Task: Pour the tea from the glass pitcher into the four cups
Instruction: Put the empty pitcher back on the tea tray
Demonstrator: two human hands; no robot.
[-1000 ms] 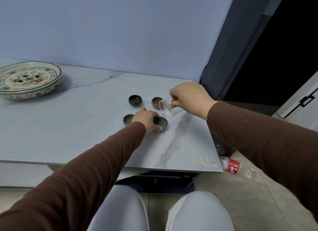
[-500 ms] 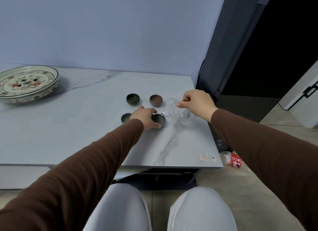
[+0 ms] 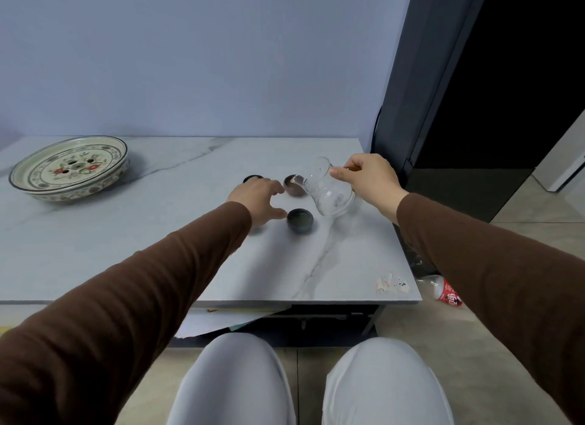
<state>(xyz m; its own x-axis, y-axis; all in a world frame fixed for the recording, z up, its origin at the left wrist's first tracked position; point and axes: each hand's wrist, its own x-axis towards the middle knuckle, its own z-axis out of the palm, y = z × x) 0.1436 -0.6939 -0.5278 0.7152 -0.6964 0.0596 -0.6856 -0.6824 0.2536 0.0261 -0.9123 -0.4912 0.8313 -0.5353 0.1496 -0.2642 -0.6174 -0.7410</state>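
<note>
My right hand grips the clear glass pitcher by its handle and holds it tilted left, its spout over the brown cup at the back right. A dark cup stands in front of that one, on the marble table. My left hand hovers between the cups with fingers spread, holding nothing. It covers most of the back left dark cup and the front left cup, of which only edges show.
A large patterned ceramic dish sits at the table's far left. A plastic bottle with a red label lies on the floor past the table's right edge. My knees are below the table's front edge. A dark doorway stands to the right.
My right hand has carried the tilted pitcher from the front right cup back to the brown cup. My left hand has let go of the front right cup and shifted left and back.
</note>
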